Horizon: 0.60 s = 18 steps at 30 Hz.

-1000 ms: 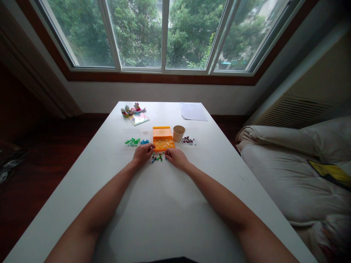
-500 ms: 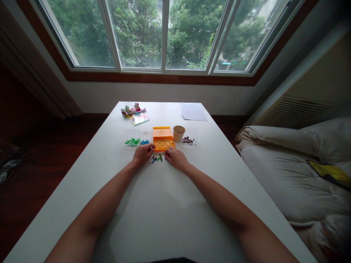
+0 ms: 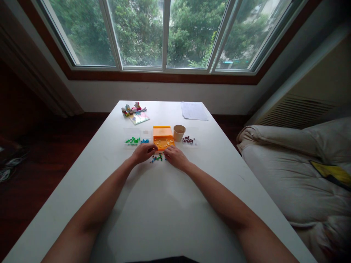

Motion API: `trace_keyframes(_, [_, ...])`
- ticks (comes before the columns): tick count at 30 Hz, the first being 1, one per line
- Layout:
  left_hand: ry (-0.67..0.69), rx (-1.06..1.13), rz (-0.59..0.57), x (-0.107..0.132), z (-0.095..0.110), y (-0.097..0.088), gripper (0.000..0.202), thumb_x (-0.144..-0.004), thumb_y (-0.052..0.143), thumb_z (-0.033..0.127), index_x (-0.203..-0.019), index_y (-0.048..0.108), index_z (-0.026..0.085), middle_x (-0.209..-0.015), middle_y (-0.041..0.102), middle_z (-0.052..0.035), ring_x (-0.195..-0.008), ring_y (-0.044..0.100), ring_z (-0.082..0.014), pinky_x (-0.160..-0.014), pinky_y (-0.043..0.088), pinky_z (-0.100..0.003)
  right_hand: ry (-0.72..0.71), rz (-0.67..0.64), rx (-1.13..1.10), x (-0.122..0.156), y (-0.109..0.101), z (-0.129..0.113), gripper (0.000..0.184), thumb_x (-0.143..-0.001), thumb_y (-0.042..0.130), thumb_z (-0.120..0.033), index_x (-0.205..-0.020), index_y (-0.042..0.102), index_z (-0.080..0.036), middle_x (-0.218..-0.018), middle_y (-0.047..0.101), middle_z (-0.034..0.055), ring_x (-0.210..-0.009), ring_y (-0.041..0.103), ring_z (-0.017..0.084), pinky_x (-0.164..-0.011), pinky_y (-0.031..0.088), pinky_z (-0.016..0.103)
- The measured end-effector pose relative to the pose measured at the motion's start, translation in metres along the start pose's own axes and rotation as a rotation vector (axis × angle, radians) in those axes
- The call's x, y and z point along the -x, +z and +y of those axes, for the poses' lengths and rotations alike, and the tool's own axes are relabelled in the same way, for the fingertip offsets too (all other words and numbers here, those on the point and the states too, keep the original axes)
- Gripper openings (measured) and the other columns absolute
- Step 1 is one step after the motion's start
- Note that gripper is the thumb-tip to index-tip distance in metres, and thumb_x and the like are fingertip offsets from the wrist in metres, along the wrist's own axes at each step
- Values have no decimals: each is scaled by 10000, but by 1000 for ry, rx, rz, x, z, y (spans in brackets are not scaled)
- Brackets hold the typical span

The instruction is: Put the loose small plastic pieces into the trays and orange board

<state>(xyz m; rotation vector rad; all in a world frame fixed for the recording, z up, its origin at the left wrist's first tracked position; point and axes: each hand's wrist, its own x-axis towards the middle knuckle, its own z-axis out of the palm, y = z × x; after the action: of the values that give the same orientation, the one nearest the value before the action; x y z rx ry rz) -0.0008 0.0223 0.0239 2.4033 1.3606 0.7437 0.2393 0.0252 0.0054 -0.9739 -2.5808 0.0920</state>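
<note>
My left hand [image 3: 144, 152] is at the front left corner of an orange box [image 3: 162, 131], its fingers pinched together; what lies between them is too small to make out. Close to the box's front right corner, my right hand [image 3: 174, 156] has its fingers curled together, and their tips are partly hidden. Small pale pieces [image 3: 168, 143] lie in the box's front part. On the table between my hands is a loose scatter of tiny green, blue and dark pieces [image 3: 158, 157]. Green pieces [image 3: 133, 141] and blue pieces [image 3: 145, 141] fill parts of a clear case on the left.
Right of the box stands a brown paper cup [image 3: 179, 133], beside dark brown pieces [image 3: 188, 139] in a clear tray. Farther back on the white table [image 3: 170, 204] are small toy figures [image 3: 134, 109], a shiny card [image 3: 139, 117] and paper sheets [image 3: 194, 111]. A sofa [image 3: 268, 171] flanks the right side.
My left hand has moved slightly right and up, over the box's front left corner. My right hand has shifted a little toward the box's front edge.
</note>
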Motion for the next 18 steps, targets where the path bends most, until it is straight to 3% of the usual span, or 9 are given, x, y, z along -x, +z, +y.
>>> trace_keyframes(9, [32,-7,-227,4,-16,-10,173,-863,592,303,-907,738,223,-601,545,43,-552,466,-91,-579,298,-222,3,151,-128,1,6,6,99,-939,565,-123,-963,611,-208,-920,614,59,-921,521,207,-803,417,310])
trace_keyframes(18, [37,14,-282,4,-11,-10,168,-842,611,279,-933,745,237,-617,544,45,-554,457,-89,-567,292,-216,182,461,-350,-8,8,21,117,-935,523,-134,-912,613,-205,-886,635,52,-856,562,202,-801,444,321])
